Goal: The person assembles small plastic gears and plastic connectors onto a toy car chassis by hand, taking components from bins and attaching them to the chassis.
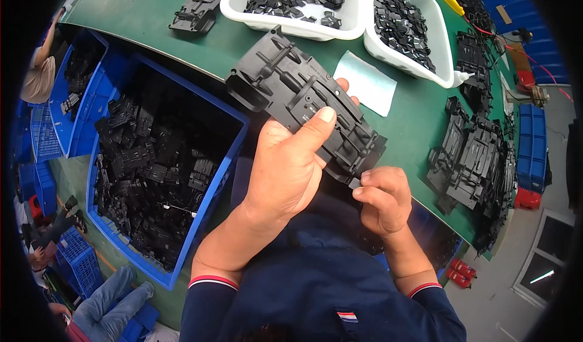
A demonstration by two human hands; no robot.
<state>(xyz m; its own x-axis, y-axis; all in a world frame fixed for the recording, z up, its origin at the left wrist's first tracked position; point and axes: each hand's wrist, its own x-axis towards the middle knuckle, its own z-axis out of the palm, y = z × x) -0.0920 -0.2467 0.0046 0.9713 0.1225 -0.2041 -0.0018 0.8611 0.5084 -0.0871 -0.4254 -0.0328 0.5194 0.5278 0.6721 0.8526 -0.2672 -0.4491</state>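
Note:
A long black moulded plastic chassis part point(297, 90) is held tilted above the table's near edge, its ribbed side facing up. My left hand point(285, 166) grips it from the near side, thumb pressed on the middle and fingertips showing past the far edge. At the part's lower right end is my right hand point(385, 199), fingers curled and pinched together against the corner. Whatever lies between those fingertips is hidden. Beyond the part stands a white tub point(291, 29) of small black pieces, with a second white tub point(446, 68) of similar pieces beside it.
On the green table point(413, 135) lie a pale sheet point(367, 84) and another black part point(200, 8). Similar black parts point(470, 160) are piled at the right. A blue crate point(237, 135) full of black parts stands at my left. Other people are at far left.

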